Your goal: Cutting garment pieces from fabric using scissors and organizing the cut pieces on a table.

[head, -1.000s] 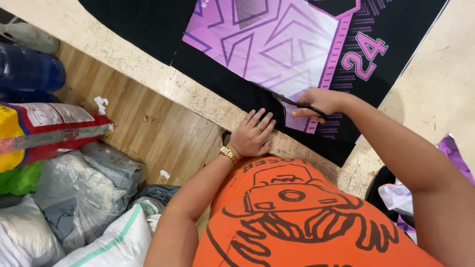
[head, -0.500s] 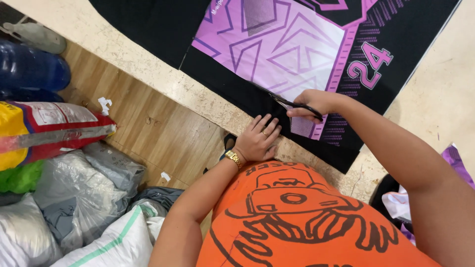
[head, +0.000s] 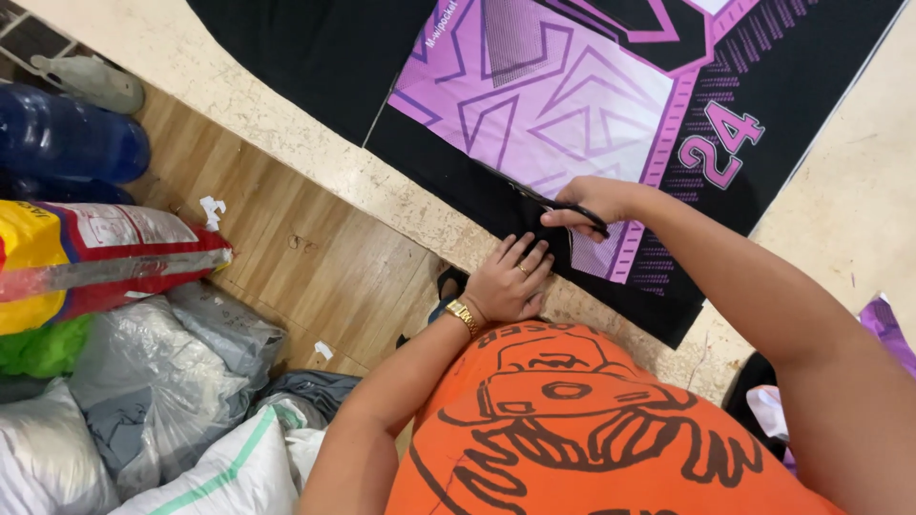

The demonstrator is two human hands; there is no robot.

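We see the worn cutting table carrying a black fabric panel with a purple geometric print, which now sits lower and nearer in view than a moment ago. On the wooden floor to the left lie stuffed plastic sacks, unchanged. Our left hand, a gold watch at its wrist, has slid slightly up the cloth and presses flat on the black edge, fingers together. Our right hand has crept along the print's border, fingers curled tight through the handles of black scissors, whose blades lie in the fabric.
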